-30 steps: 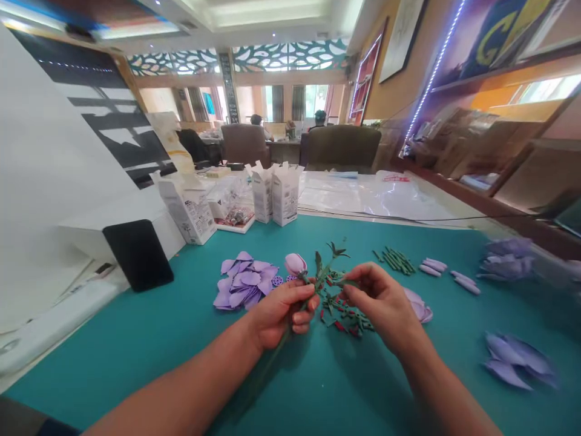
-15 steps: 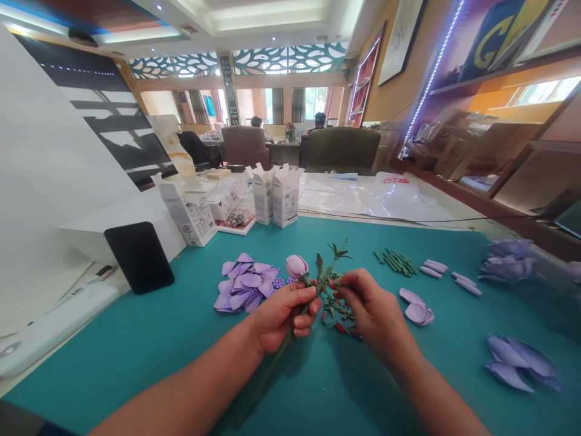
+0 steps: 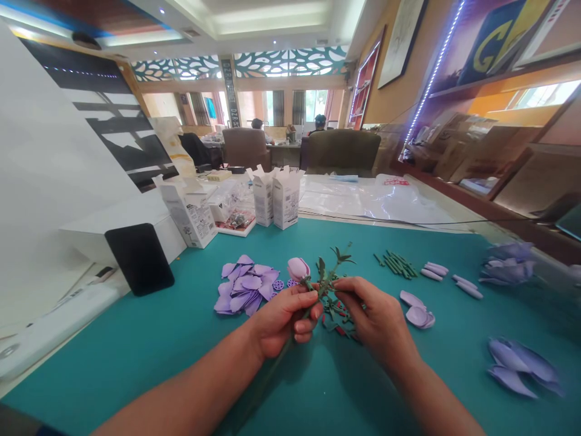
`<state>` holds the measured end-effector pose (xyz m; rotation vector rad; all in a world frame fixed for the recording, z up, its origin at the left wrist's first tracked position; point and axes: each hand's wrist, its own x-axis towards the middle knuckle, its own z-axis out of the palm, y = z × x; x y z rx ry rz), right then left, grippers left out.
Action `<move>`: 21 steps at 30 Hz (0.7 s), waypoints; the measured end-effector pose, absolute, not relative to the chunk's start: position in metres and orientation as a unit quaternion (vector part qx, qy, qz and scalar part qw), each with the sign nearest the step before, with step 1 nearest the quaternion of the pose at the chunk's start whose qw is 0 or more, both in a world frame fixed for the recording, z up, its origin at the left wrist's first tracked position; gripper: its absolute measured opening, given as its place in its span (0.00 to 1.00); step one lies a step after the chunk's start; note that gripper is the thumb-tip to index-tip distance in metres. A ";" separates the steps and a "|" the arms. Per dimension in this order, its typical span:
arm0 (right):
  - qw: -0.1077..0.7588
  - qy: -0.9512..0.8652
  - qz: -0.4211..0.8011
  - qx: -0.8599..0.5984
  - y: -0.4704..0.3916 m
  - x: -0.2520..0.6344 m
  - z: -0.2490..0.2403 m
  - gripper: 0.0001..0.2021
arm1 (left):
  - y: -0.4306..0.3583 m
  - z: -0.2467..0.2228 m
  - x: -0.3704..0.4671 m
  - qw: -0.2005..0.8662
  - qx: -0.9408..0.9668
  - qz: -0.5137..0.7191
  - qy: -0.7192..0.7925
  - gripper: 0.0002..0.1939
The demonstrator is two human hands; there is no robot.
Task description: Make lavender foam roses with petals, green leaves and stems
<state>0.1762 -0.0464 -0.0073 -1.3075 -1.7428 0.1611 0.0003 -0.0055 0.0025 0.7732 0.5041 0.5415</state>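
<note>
My left hand (image 3: 290, 321) is closed around a long green stem (image 3: 272, 375), which slants down toward the front edge. A pale pink-purple bud (image 3: 298, 270) tops one short branch just above my left thumb. Green leaves and a thin twig (image 3: 338, 259) rise beside the bud. The fingertips of my right hand (image 3: 370, 306) pinch the green part at the base of that twig; the exact spot is too small to make out. Beneath both hands lie small green and red pieces (image 3: 338, 329), partly covered by the fingers.
Purple petals (image 3: 247, 284) are heaped left of the hands. Short green sticks (image 3: 399, 265), pale buds (image 3: 434, 270), loose petals (image 3: 420, 312) and larger petals (image 3: 521, 363) lie to the right. A black tablet (image 3: 139, 259) leans against white boxes (image 3: 193, 218) on the left.
The bud and twig have shifted slightly to the right. My right fingertips have moved a little closer to the stem and still pinch there.
</note>
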 end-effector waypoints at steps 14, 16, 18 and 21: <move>0.479 -0.700 0.057 -0.527 -0.049 0.173 -0.003 0.07 | -0.006 0.003 0.001 0.861 0.378 0.243 0.237 0.12; 0.475 -0.702 0.054 -0.527 -0.049 0.173 -0.003 0.08 | -0.006 0.003 0.001 0.862 0.381 0.236 0.237 0.12; 0.475 -0.704 0.048 -0.526 -0.049 0.174 -0.004 0.09 | -0.006 0.003 0.000 0.863 0.382 0.231 0.235 0.13; 0.478 -0.706 0.037 -0.522 -0.049 0.175 -0.006 0.09 | -0.006 0.003 0.000 0.868 0.380 0.223 0.230 0.13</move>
